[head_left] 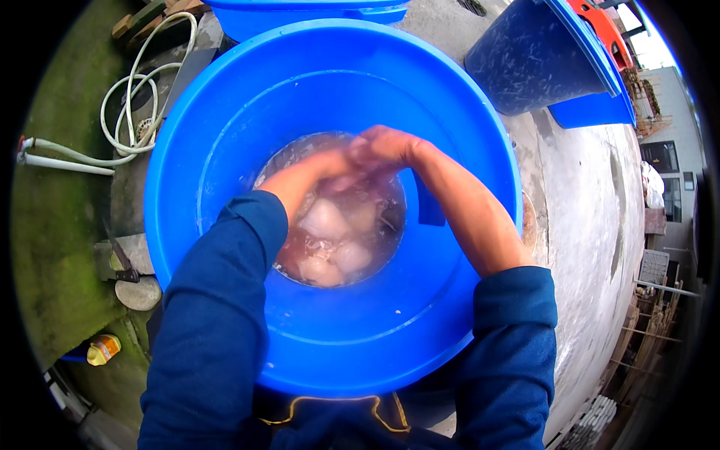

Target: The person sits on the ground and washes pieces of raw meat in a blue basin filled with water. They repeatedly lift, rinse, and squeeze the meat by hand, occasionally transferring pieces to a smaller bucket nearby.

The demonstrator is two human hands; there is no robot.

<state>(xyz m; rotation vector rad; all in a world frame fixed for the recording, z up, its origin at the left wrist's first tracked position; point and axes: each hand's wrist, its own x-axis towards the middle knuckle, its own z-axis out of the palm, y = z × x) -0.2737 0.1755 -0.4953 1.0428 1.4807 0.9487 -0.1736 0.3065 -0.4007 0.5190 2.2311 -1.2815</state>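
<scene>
A big round blue tub (330, 52) stands right in front of me. Murky, reddish-brown water lies in its bottom, with several pale, rounded, smooth lumps (324, 219) in it; their kind I cannot make out. My left hand (339, 166) and my right hand (384, 146) meet over the far side of the water, close together or touching. Both are smeared by motion, and their fingers do not show plainly. Whether anything is between them is hidden.
A pale coiled hose (129, 97) lies at the left by mossy ground. Below it are a knife (126, 271), a round stone (138, 294) and a yellow bottle (103, 349). A dark blue bucket (525, 56) stands at the far right, another blue container (307, 16) behind the tub.
</scene>
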